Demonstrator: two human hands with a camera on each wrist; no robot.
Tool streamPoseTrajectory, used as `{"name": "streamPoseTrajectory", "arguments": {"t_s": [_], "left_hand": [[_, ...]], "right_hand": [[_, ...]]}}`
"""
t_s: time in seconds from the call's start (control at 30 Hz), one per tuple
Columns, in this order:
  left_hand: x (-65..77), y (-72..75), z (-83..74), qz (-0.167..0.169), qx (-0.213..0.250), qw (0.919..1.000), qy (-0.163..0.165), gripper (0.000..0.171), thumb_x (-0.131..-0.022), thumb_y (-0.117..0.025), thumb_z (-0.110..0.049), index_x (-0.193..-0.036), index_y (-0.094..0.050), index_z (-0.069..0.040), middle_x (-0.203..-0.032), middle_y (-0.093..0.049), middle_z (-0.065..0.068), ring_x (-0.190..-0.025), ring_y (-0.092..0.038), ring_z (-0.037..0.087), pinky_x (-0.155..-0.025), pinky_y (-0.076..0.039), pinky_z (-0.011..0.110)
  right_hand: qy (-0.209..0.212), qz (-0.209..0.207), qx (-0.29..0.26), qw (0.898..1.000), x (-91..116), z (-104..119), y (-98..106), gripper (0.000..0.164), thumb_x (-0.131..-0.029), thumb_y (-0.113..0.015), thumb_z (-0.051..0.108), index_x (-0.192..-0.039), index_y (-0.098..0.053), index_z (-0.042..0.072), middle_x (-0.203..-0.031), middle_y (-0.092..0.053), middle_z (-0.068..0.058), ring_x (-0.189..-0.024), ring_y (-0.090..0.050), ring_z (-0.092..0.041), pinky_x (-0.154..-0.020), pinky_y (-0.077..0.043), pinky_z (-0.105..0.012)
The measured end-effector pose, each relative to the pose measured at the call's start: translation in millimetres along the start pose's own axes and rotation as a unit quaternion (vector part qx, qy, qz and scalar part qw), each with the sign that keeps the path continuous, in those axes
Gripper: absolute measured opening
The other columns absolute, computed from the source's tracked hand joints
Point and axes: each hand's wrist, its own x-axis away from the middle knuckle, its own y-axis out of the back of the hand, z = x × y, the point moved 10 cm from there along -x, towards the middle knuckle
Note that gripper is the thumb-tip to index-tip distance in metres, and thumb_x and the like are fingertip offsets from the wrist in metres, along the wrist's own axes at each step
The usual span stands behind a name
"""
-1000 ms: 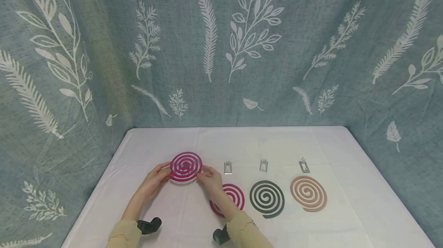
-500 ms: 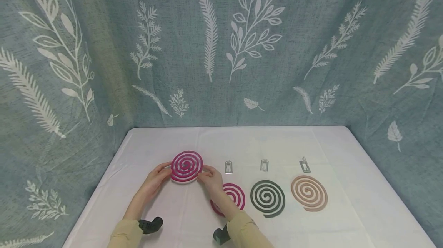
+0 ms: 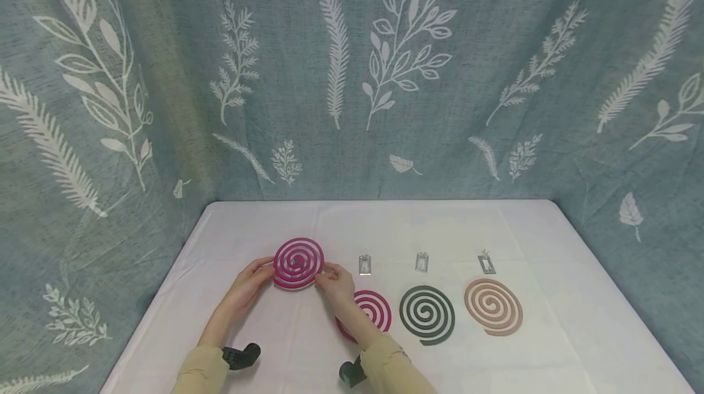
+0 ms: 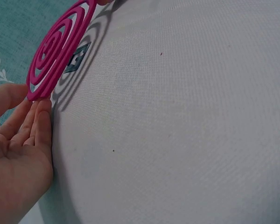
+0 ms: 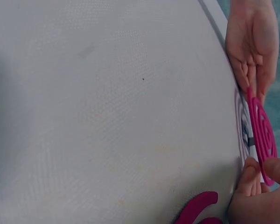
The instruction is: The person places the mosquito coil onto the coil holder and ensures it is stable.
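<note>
As seen from the near side, beige sleeves [image 3: 200,371]: below forearms slanting inward over white table [image 3: 286,363].
Black wrist devices [image 3: 243,357]: at the cuffs, one per arm.
Flat spirals, left to right: second magenta spiral [image 3: 376,303], partly under right forearm; dark green spiral [image 3: 426,313]; tan spiral [image 3: 491,303].
Left hand [image 3: 245,287]: narrow pinch, thumb opposing fingers, on left edge of held magenta spiral [image 3: 297,261].
Right hand [image 3: 339,287]: similar pinch on right edge.
Held magenta spiral: tilted above cloth, between hands, near metal frame [image 4: 72,69].
Other metal frames [image 3: 487,271]: three, beyond flat spirals.
Table edges: well apart from both hands, left and far.
Leaf-print curtain [image 3: 275,76]: behind far edge.
</note>
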Motion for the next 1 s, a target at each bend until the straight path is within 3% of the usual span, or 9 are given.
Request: {"name": "streamPoseTrajectory", "arguments": {"t_s": [0.2,0.43,0.7,0.8,0.87,0.97,1.0], "left_hand": [[1.5,-0.9,-2.2,-0.002,0.005,1.0,-0.004,0.051,-0.099,-0.048,-0.019,-0.141,-0.033,0.006,-0.133,-0.052,0.017,-0.093,-0.049,-0.015,-0.098,-0.042,0.016],[1.5,-1.1,-1.7,-0.006,0.008,0.9999,-0.002,0.05,-0.099,-0.048,-0.02,-0.14,-0.035,0.004,-0.136,-0.049,0.019,-0.094,-0.049,-0.014,-0.105,-0.04,0.024],[1.7,0.8,-2.4,-0.003,0.019,0.9998,-0.004,0.049,-0.099,-0.047,-0.017,-0.141,-0.033,0.005,-0.13,-0.055,0.01,-0.092,-0.051,-0.016,-0.088,-0.042,0.006],[3.2,0.4,-3.5,-0.002,0.018,0.9998,-0.006,0.05,-0.099,-0.047,-0.018,-0.141,-0.032,0.005,-0.132,-0.054,0.012,-0.093,-0.05,-0.016,-0.093,-0.042,0.009],[3.4,0.4,-3.5,-0.002,0.023,0.9997,-0.013,0.052,-0.098,-0.049,-0.02,-0.141,-0.033,0.006,-0.132,-0.054,0.015,-0.095,-0.05,-0.014,-0.101,-0.042,0.018],[1.8,1.1,-2.3,0.006,0.035,0.9985,-0.041,0.059,-0.095,-0.055,-0.028,-0.139,-0.036,0.006,-0.125,-0.059,0.011,-0.098,-0.052,-0.009,-0.108,-0.039,0.033],[0.7,1.4,-3.1,0.015,0.052,0.9965,-0.064,0.057,-0.094,-0.057,-0.029,-0.137,-0.04,0.005,-0.121,-0.061,0.008,-0.098,-0.053,-0.007,-0.106,-0.041,0.033]], "right_hand": [[-0.026,-0.017,0.033,0.999,2.1,-0.9,0.3,0.036,-0.084,-0.066,0.008,-0.119,-0.061,0.001,-0.078,-0.069,-0.007,-0.067,-0.061,-0.006,-0.071,-0.054,-0.023],[-0.03,-0.021,0.044,0.998,4.1,0.1,1.5,0.038,-0.084,-0.066,0.008,-0.121,-0.061,0.003,-0.078,-0.068,-0.006,-0.067,-0.06,-0.007,-0.068,-0.053,-0.022],[-0.017,-0.03,0.063,0.997,4.9,1.7,2.1,0.039,-0.083,-0.067,0.008,-0.121,-0.061,0.004,-0.076,-0.065,-0.004,-0.064,-0.054,-0.007,-0.064,-0.049,-0.021],[-0.017,-0.03,0.065,0.997,5.3,2.5,2.0,0.039,-0.083,-0.067,0.008,-0.121,-0.061,0.005,-0.076,-0.064,-0.004,-0.064,-0.053,-0.007,-0.064,-0.048,-0.02],[-0.016,-0.029,0.066,0.997,5.1,2.4,1.9,0.039,-0.083,-0.066,0.008,-0.121,-0.061,0.005,-0.076,-0.064,-0.004,-0.064,-0.053,-0.006,-0.064,-0.048,-0.02],[-0.015,-0.027,0.069,0.997,5.2,2.1,1.9,0.038,-0.084,-0.066,0.007,-0.121,-0.061,0.005,-0.076,-0.063,-0.003,-0.064,-0.053,-0.006,-0.064,-0.048,-0.02],[-0.015,-0.026,0.069,0.997,5.6,2.0,1.9,0.038,-0.084,-0.066,0.007,-0.121,-0.061,0.005,-0.076,-0.063,-0.003,-0.064,-0.053,-0.007,-0.064,-0.048,-0.02]]}}
